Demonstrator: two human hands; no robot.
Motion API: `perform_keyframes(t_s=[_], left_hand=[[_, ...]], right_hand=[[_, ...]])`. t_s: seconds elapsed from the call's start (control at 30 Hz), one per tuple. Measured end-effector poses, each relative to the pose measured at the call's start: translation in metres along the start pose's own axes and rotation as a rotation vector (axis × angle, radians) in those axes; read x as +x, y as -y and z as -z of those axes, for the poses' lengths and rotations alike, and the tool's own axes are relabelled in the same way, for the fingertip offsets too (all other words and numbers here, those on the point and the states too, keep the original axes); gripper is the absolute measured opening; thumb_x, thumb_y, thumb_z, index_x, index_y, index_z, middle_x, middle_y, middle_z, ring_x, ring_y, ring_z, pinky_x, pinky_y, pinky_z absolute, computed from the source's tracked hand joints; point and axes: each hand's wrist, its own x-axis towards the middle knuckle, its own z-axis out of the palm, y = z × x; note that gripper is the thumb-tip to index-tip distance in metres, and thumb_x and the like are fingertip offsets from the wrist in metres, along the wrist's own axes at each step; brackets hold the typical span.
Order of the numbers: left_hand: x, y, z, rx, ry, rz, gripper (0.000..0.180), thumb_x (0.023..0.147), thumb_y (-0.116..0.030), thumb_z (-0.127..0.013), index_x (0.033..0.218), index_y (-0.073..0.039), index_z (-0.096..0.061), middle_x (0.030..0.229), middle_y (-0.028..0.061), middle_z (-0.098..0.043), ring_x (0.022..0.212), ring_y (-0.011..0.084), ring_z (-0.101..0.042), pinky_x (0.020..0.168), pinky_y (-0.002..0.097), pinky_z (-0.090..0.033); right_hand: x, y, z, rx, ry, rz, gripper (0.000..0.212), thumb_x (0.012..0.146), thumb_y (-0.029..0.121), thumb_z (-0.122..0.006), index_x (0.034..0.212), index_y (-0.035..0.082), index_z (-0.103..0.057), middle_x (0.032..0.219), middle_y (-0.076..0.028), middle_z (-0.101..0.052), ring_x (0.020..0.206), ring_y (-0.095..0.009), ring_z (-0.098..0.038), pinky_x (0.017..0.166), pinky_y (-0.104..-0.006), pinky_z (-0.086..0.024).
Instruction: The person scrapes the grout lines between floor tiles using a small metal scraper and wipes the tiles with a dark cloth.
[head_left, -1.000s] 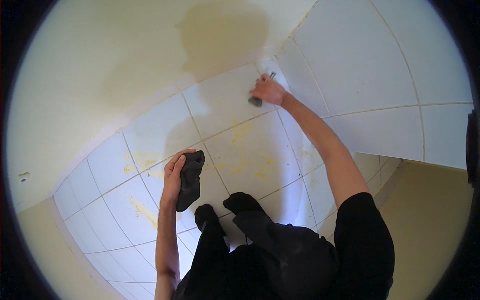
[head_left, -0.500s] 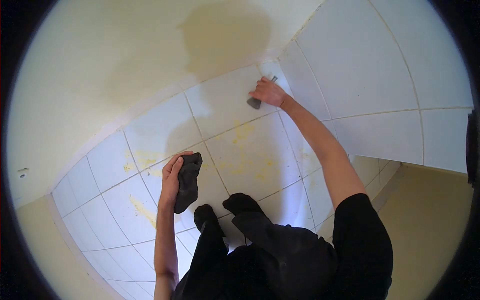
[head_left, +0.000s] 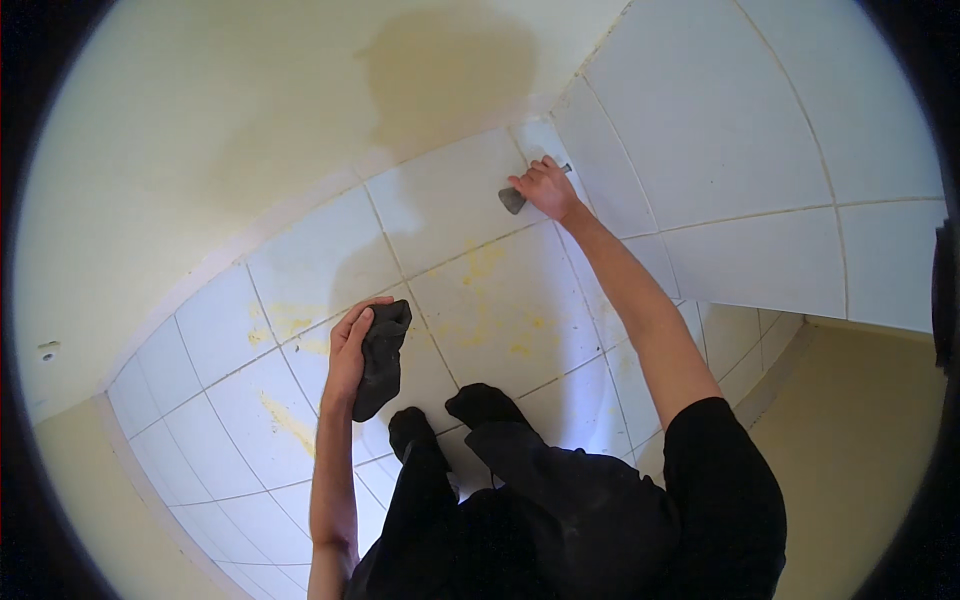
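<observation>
My right hand (head_left: 544, 188) is closed round a scraper with a flared grey blade (head_left: 512, 201), over the floor tiles near the far right corner. The handle's end pokes out past my fingers toward the tiled wall. Whether the blade touches the tile, I cannot tell. On the left, my left hand (head_left: 350, 345) grips a folded dark cloth (head_left: 382, 362), which hangs down toward my wrist. Yellow smears (head_left: 484, 262) mark the white floor tiles (head_left: 510, 300) between my hands and farther left.
My feet in black socks (head_left: 483, 405) stand on the tiles near the middle. A white tiled surface (head_left: 730, 130) rises along the right, and a cream wall (head_left: 250, 90) runs across the far side. My shadow falls on that wall and the floor.
My right hand has shifted slightly right, and the scraper has turned so its handle lies flatter. My left hand, with the cloth, has moved a little up and to the right.
</observation>
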Motion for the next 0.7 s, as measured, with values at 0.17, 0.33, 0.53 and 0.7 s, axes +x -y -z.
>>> perform_keyframes(t_s=[0.17, 0.33, 0.53, 0.7], left_hand=[[-0.002, -0.002, 0.002, 0.068, 0.009, 0.016, 0.038, 0.104, -0.032, -0.046, 0.121, -0.003, -0.065, 0.098, 0.0094, -0.070, 0.080, 0.0135, -0.067, 0.070, 0.0289, -0.056], [-0.004, -0.002, -0.001, 0.386, 0.222, -0.004, 0.045, 0.109, -0.031, -0.035, 0.119, -0.001, -0.067, 0.098, 0.0083, -0.071, 0.085, 0.0133, -0.063, 0.076, 0.0305, -0.052], [-0.006, -0.004, -0.042, 0.928, 0.346, -0.171, 0.074, 0.098, -0.035, -0.058, 0.160, -0.028, -0.017, 0.080, 0.0194, -0.073, 0.066, 0.0383, -0.068, 0.069, 0.0452, -0.054], [-0.008, 0.003, -0.067, 1.370, 0.559, -0.179, 0.075, 0.098, -0.039, -0.056, 0.159, -0.024, -0.016, 0.064, 0.0186, -0.066, 0.061, 0.0421, -0.064, 0.063, 0.0500, -0.053]], right_hand=[[0.016, 0.047, 0.031, 0.004, 0.026, -0.121, 0.038, 0.095, 0.032, -0.062, 0.062, 0.012, -0.065, 0.063, -0.006, -0.063, 0.079, -0.022, -0.064, 0.073, -0.0393, -0.046], [0.029, 0.106, 0.121, 0.628, 0.177, -0.839, 0.039, 0.096, 0.033, -0.058, 0.069, 0.006, -0.065, 0.070, -0.016, -0.063, 0.082, -0.034, -0.063, 0.071, -0.0471, -0.047], [-0.014, 0.170, 0.162, 0.788, 0.328, -0.736, 0.028, 0.095, 0.026, -0.052, 0.086, 0.002, -0.065, 0.087, -0.019, -0.065, 0.085, -0.040, -0.062, 0.075, -0.0500, -0.049], [-0.012, 0.195, 0.198, 0.966, 0.446, -0.648, 0.020, 0.092, 0.015, -0.056, 0.102, -0.001, -0.062, 0.097, -0.018, -0.062, 0.087, -0.039, -0.062, 0.080, -0.0484, -0.050]])
